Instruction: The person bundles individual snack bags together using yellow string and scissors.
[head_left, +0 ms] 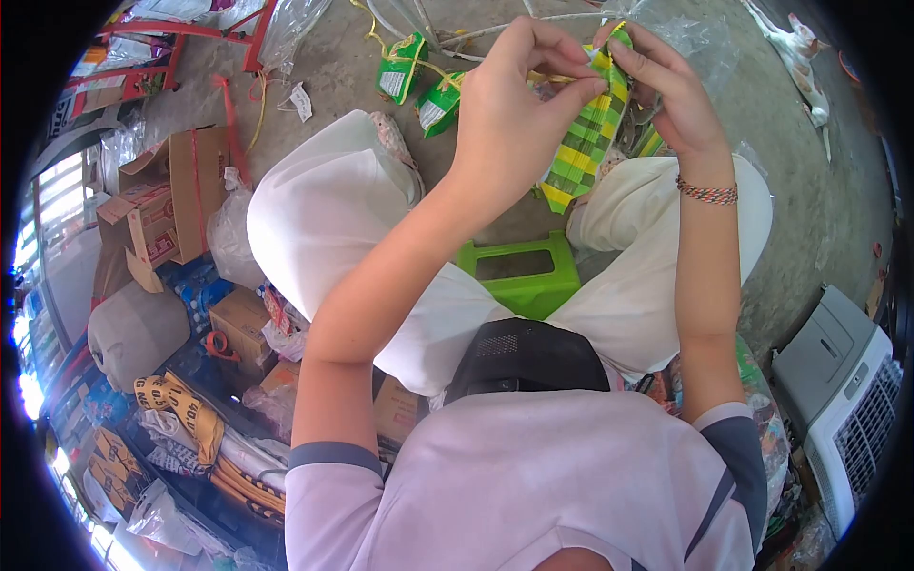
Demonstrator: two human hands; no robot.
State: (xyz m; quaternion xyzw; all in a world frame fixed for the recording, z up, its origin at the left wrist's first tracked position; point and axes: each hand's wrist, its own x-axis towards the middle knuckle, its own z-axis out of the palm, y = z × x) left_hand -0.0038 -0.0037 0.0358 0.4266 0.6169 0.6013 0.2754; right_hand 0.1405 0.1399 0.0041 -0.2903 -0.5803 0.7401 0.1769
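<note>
Left fingers (586, 90) and right fingers (630, 59) pinch checkered strip (585, 150) near top, lower edge free.

A bright green plastic stool (528, 271) sits low on the grey concrete floor (457, 190). Over on the left I can see an opened cardboard box (198, 186) with a red strap down its side, and a clear plastic bag (234, 233) just beside it. Farther down there's a small brown carton (245, 322), a roll of orange-red tape (219, 344) near it, and yellow cloth with black printing (190, 409). A red metal rack (249, 40) stands at the upper left. At the upper right lies what looks like a white cat (798, 59), and lower down on that side, a grey-and-white air cooler (843, 404) with a dark grille.
</note>
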